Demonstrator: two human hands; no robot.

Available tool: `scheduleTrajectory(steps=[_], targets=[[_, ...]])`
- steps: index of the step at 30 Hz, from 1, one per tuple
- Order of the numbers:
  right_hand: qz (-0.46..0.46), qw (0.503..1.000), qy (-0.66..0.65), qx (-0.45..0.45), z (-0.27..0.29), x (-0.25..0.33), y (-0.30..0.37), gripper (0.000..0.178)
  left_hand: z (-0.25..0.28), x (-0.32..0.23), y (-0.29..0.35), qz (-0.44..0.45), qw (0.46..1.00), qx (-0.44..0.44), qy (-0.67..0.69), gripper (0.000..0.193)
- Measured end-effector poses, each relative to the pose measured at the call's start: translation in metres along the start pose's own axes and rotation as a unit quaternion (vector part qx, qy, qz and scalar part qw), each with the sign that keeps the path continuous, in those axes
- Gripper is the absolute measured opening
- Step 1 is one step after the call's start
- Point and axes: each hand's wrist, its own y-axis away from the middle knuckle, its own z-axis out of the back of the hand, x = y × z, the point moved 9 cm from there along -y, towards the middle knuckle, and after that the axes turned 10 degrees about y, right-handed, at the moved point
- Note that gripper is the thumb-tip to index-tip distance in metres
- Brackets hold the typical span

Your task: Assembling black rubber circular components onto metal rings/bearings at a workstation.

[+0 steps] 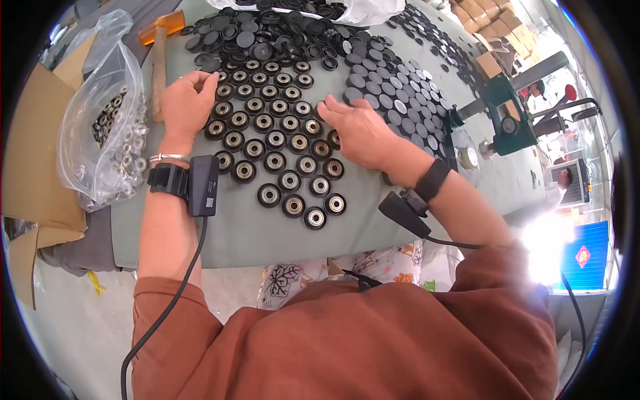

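Observation:
Rows of black wheels with metal bearing centres (pixel 274 161) lie flat on the grey-green table (pixel 220 233) in front of me. My left hand (pixel 190 103) is at their far left edge. Its fingers are curled, thumb and forefinger close together; what they pinch, if anything, is too small to make out. My right hand (pixel 360 130) hovers at or touches the right edge of the wheels, fingers stretched to the left and slightly apart, with nothing visible in them. Black round caps (pixel 393 87) spread beyond my right hand, and a heap of black rings and caps (pixel 267 37) lies behind the wheels.
A mallet with an amber head (pixel 162 28) lies left of the wheels. A clear plastic bag of bearings (pixel 107 133) sits beside an open cardboard box (pixel 40 153). To the right stands a green hand press (pixel 507 117). Cartons (pixel 490 17) and other people are farther back.

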Motion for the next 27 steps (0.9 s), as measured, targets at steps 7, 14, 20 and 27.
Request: scheduleTrajectory(steps=[7, 14, 20, 27], targets=[[-0.099, 0.964, -0.167, -0.184, 0.048, -0.064, -0.005, 0.045, -0.001, -0.001, -0.004, -0.007, 1.000, -0.001, -0.021, 0.022], [0.010, 0.988, -0.062, -0.140, 0.022, -0.015, -0.016, 0.015, 0.000, -0.004, -0.007, -0.003, 0.999, 0.012, -0.033, 0.025], [-0.016, 0.995, -0.034, -0.096, 0.009, -0.026, -0.009, 0.013, 0.000, -0.005, 0.002, -0.003, 1.000, -0.008, 0.024, 0.017], [-0.038, 0.982, -0.012, -0.183, 0.011, -0.028, -0.001, 0.028, 0.001, -0.014, 0.000, -0.013, 0.999, -0.012, 0.035, 0.013]])
